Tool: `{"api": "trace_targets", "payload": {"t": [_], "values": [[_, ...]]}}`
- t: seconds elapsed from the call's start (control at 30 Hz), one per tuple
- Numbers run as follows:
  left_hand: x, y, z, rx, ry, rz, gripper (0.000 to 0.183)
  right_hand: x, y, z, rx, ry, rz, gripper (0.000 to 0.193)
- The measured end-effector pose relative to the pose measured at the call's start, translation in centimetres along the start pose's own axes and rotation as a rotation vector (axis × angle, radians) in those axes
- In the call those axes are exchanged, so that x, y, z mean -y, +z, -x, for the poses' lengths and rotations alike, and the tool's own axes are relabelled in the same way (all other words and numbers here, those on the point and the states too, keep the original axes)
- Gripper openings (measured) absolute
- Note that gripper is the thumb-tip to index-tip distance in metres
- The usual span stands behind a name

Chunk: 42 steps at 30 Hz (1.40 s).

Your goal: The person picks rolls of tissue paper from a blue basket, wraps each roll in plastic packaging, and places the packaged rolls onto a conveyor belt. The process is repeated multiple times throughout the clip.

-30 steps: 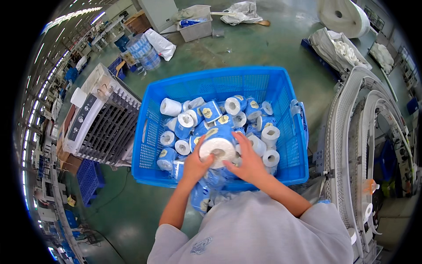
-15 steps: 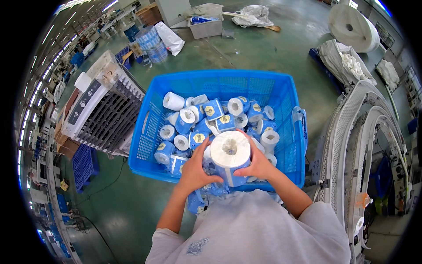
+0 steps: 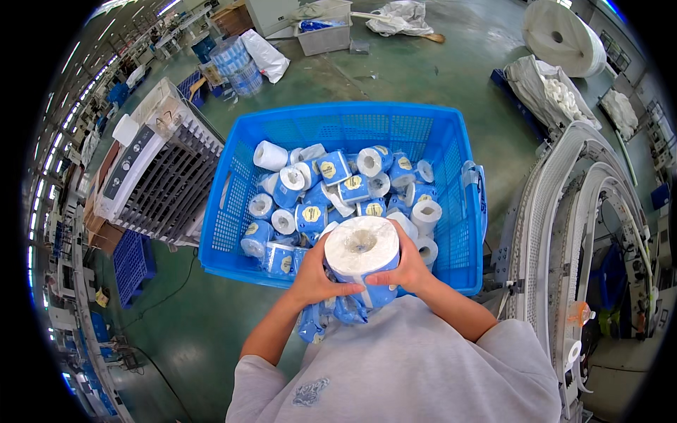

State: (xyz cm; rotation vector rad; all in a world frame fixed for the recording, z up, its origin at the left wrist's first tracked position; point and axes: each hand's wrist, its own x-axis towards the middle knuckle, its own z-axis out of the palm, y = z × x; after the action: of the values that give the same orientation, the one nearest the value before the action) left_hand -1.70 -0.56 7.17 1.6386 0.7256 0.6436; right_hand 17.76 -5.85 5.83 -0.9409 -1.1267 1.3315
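Observation:
Between my two hands is a toilet paper roll, its white end with the core hole facing up and blue wrapping round its side. My left hand grips the left side and my right hand the right, thumbs close together on the near side. The roll is held over the near edge of a blue plastic basket. Inside the basket lie many blue-wrapped toilet paper rolls and a few bare-looking white ones. Crumpled blue plastic wrappers hang below my left hand, against the basket's near side.
On the left stand an air cooler and a blue pallet. A curved conveyor runs along the right. Farther off are a grey bin, a large white reel and a white sack on a pallet.
The held roll has come slightly nearer to me, with its upper end tilted a little. Both hands keep their hold on it. The whole view has shifted slightly.

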Motion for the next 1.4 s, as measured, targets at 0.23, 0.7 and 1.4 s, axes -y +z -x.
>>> {"api": "trace_targets", "payload": {"t": [0.23, 0.7, 1.4], "values": [[1.5, -0.3, -0.4, -0.03, -0.123, 0.156, 0.097, -0.9, -0.9, -1.2, -0.083, 0.159, -0.239, 0.073], [5.4, 1.7, -2.1, -0.134, -0.453, 0.639, 0.08, -2.8, -0.7, -2.0, -0.235, 0.256, -0.417, 0.086], [1.0, 2.7, 0.0, -0.113, -0.164, 0.463, 0.098, 0.9, -0.1, 0.3, -0.095, 0.036, -0.136, 0.102]]}}
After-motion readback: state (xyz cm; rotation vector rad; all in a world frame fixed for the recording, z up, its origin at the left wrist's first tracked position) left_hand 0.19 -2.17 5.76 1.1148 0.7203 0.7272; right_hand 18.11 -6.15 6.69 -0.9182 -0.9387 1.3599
